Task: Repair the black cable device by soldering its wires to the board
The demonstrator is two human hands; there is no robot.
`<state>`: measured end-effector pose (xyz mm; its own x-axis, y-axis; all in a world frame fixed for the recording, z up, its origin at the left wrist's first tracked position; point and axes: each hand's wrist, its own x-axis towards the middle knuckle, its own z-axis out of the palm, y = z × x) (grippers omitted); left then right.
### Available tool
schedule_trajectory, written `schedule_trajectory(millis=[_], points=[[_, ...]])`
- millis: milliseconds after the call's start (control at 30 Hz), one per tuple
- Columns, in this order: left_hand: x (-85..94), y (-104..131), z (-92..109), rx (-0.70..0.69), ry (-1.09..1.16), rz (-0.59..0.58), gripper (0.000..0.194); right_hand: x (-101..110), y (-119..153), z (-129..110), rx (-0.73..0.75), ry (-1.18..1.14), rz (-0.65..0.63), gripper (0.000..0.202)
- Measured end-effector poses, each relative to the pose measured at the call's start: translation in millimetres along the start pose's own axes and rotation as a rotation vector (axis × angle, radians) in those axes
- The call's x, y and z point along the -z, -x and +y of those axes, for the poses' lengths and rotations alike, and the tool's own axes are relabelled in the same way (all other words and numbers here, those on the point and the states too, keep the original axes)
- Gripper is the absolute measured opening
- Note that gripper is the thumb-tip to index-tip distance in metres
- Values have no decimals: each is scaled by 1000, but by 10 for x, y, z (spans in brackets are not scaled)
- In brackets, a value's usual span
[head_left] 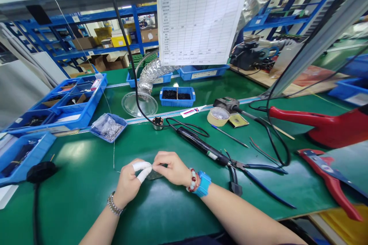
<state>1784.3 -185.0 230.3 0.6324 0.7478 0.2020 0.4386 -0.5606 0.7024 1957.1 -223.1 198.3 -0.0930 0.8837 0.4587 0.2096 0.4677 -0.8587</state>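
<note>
My left hand [131,181], with white coverings on two fingertips, is closed in a pinch. Its fingertips meet those of my right hand [171,167], which pinches too. Whatever is between them is too small to make out. Just under the fingertips, partly hidden, shows a flat greyish piece [155,175]. A thin pale wire [114,153] hangs down and ends beside my left hand. Right of the hands lie a black electric screwdriver [202,146] and pliers with blue handles [258,172]. A small metal ring-shaped part [158,123] stands beyond them.
A blue tray of small metal parts [109,127] and a divided blue bin [80,118] stand left. A black cable [122,26] hangs in front. Farther right are a tape roll [218,116], a red-handled tool [307,120] and red cutters [330,180]. A fume duct [149,74] stands behind.
</note>
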Motion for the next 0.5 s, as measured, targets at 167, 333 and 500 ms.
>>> schedule_trajectory(millis=[167, 333, 500], points=[[-2, 12, -28, 173, 100, 95, 16, 27, -13, 23, -83, -9, 46, 11], [23, -2, -106, 288, 164, 172, 18, 82, -38, 112, -179, -65, 83, 12], [-7, -7, -105, 275, 149, 195, 18, 69, -35, 123, -220, -137, 88, 17]])
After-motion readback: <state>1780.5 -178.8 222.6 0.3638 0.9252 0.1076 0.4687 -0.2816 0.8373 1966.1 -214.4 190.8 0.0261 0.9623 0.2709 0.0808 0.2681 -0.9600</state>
